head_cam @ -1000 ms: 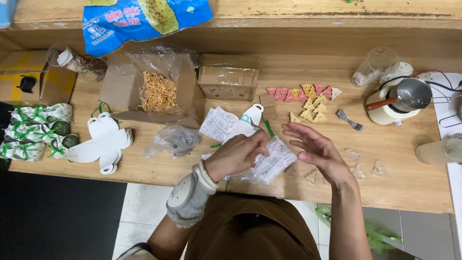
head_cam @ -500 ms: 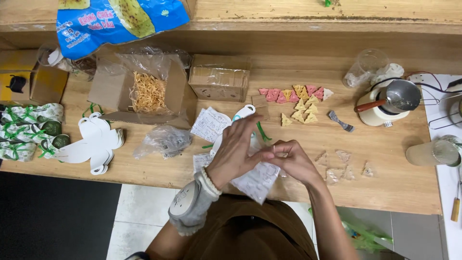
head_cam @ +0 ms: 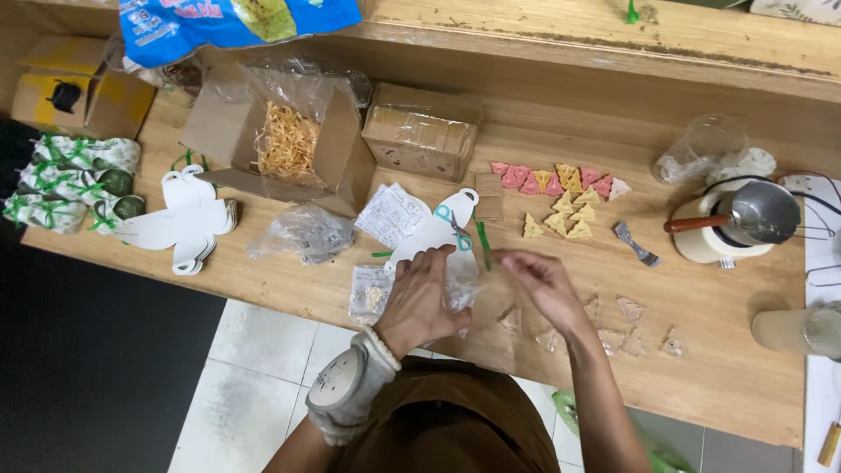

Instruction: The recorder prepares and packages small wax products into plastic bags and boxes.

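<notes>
- My left hand (head_cam: 420, 293) lies palm down near the front edge of the wooden table (head_cam: 718, 385), fingers curled onto a crinkly clear plastic packet (head_cam: 457, 285) and pinning it against the wood; a grey knitted cuff covers that wrist.
- My right hand (head_cam: 539, 280) is blurred just beside it, fingers drawn together and pointing left toward the same packet; whether they pinch anything I cannot tell.
- The packet lies between my two hands, at the lower end of a flat white card cut-out (head_cam: 435, 235) with rounded lobes, on which small teal-handled scissors (head_cam: 457, 229) rest.
- Left of my left hand lies a small clear sachet (head_cam: 371, 292) with something pale yellow inside, on the table.
- Farther back are small triangular pieces (head_cam: 561, 197), matt and biscuit-like, pink and yellow, packed close in rows.
- Near my right hand lie a few clear, glassy wrapped triangles (head_cam: 629, 308), scattered and apart from each other.
- An open brown cardboard box (head_cam: 337, 158) lined with thin film holds shredded straw-coloured filling; a smaller closed carton (head_cam: 420, 133) taped in shiny film sits beside it.
- A glossy blue and yellow bag (head_cam: 232, 22) lies at the top left; below it, a stack of white cut-outs (head_cam: 180, 223) and wrapped bundles tied with green ribbon (head_cam: 74, 180).
- A folded printed paper slip (head_cam: 392, 213) lies behind the white card.
- At the right, a metal ladle with a wooden handle (head_cam: 745, 215) rests on a cream round pot.
</notes>
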